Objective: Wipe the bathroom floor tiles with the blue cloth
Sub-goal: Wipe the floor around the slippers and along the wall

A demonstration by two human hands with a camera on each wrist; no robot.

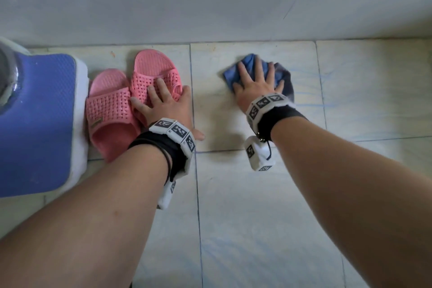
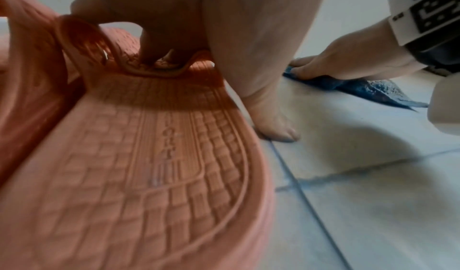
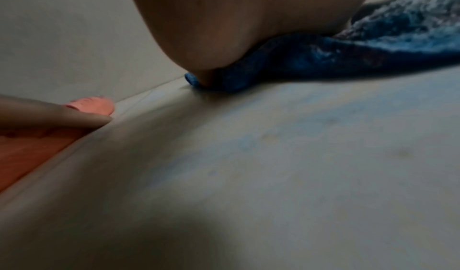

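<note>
The blue cloth (image 1: pixel 249 61) lies bunched on a pale floor tile (image 1: pixel 257 194) close to the wall. My right hand (image 1: pixel 254 79) presses flat on it with fingers spread; its palm (image 3: pixel 236 28) covers most of the cloth (image 3: pixel 373 47). In the left wrist view the cloth (image 2: pixel 368 89) trails out from under that hand (image 2: pixel 336 63). My left hand (image 1: pixel 163 98) rests on the strap of a pink slipper (image 1: pixel 149 70), fingers laid over it, with the thumb (image 2: pixel 273 128) on the floor beside the sole (image 2: pixel 149 166).
A second pink slipper (image 1: pixel 109 110) sits against the first. To their left stands a blue-topped white stool or scale (image 1: pixel 39 119). The grey tiled wall (image 1: pixel 210 2) runs along the back. Faint blue streaks mark the tiles at right (image 1: pixel 350 100).
</note>
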